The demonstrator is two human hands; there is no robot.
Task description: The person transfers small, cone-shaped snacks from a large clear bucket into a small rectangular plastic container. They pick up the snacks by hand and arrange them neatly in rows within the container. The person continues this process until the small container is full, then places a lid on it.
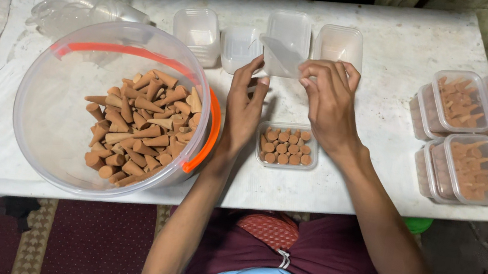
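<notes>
Both hands, left hand point(245, 101) and right hand point(328, 98), hold a clear lid point(280, 57) above a filled small box point(287, 145). A cone-filled tub point(61, 126) sits near the table's point(397, 50) left edge.

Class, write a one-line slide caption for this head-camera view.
Both hands, left and right, hold a clear lid above a small box of cones.
</notes>
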